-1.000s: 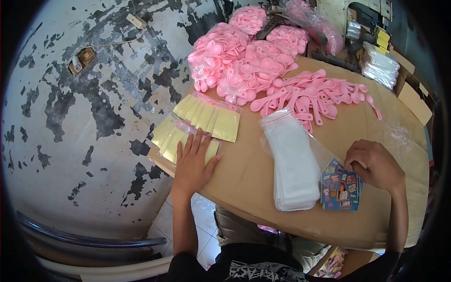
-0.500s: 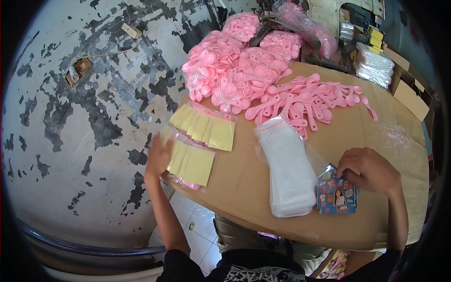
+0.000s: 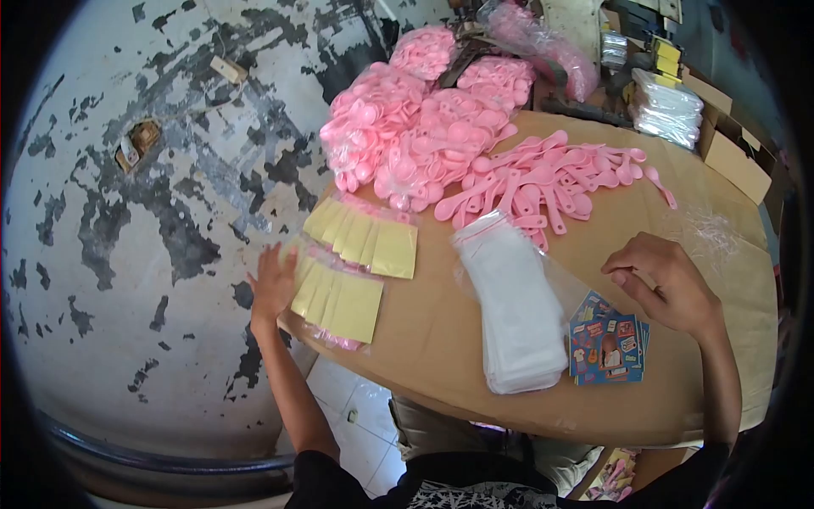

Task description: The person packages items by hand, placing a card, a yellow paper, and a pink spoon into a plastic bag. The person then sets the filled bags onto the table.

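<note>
My left hand (image 3: pixel 273 284) is open, fingers spread, by the left end of the nearer row of packets with pale yellow cards (image 3: pixel 352 310). A second row of yellow-card packets (image 3: pixel 392 248) lies just beyond it. My right hand (image 3: pixel 666 284) hovers above and right of a fanned stack of blue printed cards (image 3: pixel 609 349). Its fingers are bent, the thumb stands a little apart, and nothing shows between them. Left of the cards is a stack of clear plastic bags (image 3: pixel 519 310) with the flap ends pointing away from me.
Loose pink spoons (image 3: pixel 551 178) are heaped at the back of the brown-covered table (image 3: pixel 432 339). Bulging bags of pink spoons (image 3: pixel 424 127) stand behind, on the left. Wrapped plastic packs (image 3: pixel 666 106) and a cardboard box (image 3: pixel 738 165) are at the back right. A peeling wall (image 3: pixel 170 339) borders the left.
My right hand has lifted off the blue cards and moved up and right. The cards lie slightly more fanned. My left hand has shifted a little left, away from the packets.
</note>
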`<state>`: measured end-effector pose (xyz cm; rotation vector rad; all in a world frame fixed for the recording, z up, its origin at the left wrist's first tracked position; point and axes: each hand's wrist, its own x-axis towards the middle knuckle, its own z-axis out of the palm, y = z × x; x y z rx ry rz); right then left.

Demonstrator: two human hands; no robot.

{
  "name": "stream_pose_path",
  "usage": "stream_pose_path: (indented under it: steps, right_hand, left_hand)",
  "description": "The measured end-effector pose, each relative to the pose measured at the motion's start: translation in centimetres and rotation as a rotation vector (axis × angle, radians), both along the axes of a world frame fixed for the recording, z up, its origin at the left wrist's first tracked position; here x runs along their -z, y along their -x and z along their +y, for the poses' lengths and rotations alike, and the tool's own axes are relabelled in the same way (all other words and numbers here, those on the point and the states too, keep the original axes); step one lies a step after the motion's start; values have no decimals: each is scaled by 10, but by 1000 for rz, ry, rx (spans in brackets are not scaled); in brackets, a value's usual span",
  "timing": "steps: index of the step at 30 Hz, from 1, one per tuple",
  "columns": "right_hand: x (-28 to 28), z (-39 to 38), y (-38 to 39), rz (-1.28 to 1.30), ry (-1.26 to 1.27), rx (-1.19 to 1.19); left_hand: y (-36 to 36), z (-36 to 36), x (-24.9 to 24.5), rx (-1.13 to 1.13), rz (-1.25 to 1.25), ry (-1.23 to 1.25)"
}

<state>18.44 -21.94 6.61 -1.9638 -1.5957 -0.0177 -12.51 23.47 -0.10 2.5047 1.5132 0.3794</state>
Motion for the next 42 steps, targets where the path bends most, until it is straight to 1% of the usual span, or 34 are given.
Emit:
stream_pose_path:
  steps: [1, 2, 4, 5, 6, 8, 9, 10, 12, 14, 15, 17, 18, 21, 24, 27, 28, 31, 34, 37, 38, 42]
  right_hand:
    - [3, 0, -3, -30, 1, -6]
    - [6, 1, -5, -57, 4, -18]
    - [13, -1, -15, -22, -2, -19]
    - [15, -1, -19, -7, -7, -21]
    - [13, -1, -20, 22, -18, -14]
    - [10, -3, -21, 84, -23, -6]
    - [11, -3, -21, 72, -26, -13]
    - [10, -3, -20, 58, -28, -21]
    - [11, -3, -19, 44, -31, -38]
    - [11, -2, -17, 44, -36, -65]
    - [10, -2, -16, 47, -34, -63]
    - [8, -3, -16, 50, -31, -55]
    - [7, -3, -16, 42, -35, -55]
    - [9, -3, -16, 37, -30, -57]
    - [11, -2, -15, 33, -19, -54]
    - [11, -2, -12, 5, -1, -52]
    - [11, -2, -12, -6, 1, -52]
    - [10, -2, -13, -2, -2, -59]
    - [13, 0, -14, 0, -2, -62]
    - [14, 1, -13, -2, 13, -59]
    - [14, 1, -12, 0, 14, -59]
    - [12, 0, -13, -11, 4, -63]
  left_hand:
    - [4, 6, 5, -20, -73, -61]
    - [9, 20, 19, 22, -16, -73]
    - [19, 54, 59, 112, 80, -45]
    - [20, 64, 66, 154, 127, -33]
    - [9, 34, 46, 66, 131, -11]
    - [8, 22, 23, 88, 29, 94]
    - [7, 18, 17, 99, -20, 151]
    - [10, 17, 13, 81, -290, 244]
    - [13, 38, 11, 51, -439, 325]
    - [38, 107, 49, 160, -408, 31]
    - [39, 115, 60, 167, -368, 140]
    - [31, 118, 68, 186, -288, 356]
    - [21, 88, 55, 110, -383, 307]
    - [22, 61, 44, 133, -535, 309]
    - [30, 45, 39, 4, -780, 132]
    - [36, 16, 63, 14, -460, -136]
    - [38, 3, 61, -8, -605, -136]
    - [48, -28, 64, 25, -1096, -60]
    - [42, -82, 78, 169, -862, -192]
    - [31, -110, 74, 147, -531, -313]
    - [28, -112, 70, 129, -600, -271]
    - [25, -106, 68, 115, -522, -229]
